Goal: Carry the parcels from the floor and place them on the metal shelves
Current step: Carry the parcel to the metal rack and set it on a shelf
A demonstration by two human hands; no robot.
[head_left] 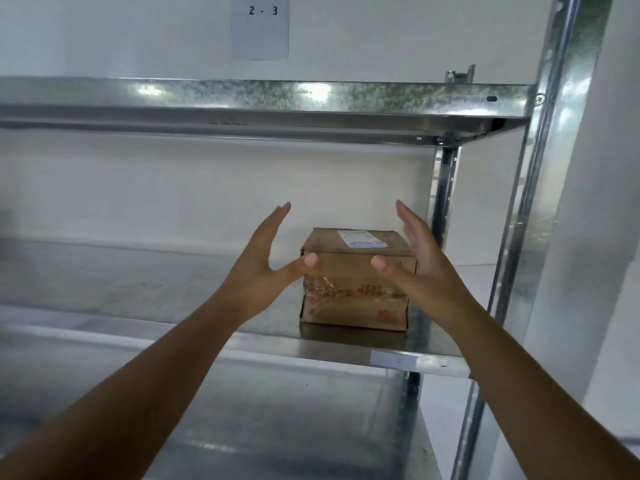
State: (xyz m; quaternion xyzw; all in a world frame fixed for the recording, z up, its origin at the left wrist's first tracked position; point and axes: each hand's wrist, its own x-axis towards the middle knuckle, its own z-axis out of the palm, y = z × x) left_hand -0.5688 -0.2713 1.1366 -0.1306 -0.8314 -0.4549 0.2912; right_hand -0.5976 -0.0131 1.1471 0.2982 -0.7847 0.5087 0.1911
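Fingers [277, 220] splayed, both hands flank taped cardboard parcel [353, 292] on galvanized shelf [138, 282].

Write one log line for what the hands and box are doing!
parcel: resting on middle shelf | left hand: open | right hand: open | holding: nothing

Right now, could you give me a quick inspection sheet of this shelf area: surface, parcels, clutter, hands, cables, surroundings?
Surface: metal shelf, bare apart from one box; a small blank label on its front edge.
Job's things: cardboard parcel standing on the shelf near the right upright, white shipping label on top.
Clutter: nothing seen.
Grippers: left hand and right hand open, either side of the parcel, not gripping it.
Cables: nothing seen.
Surroundings: upper shelf, white wall, paper sign reading 2 - 3.
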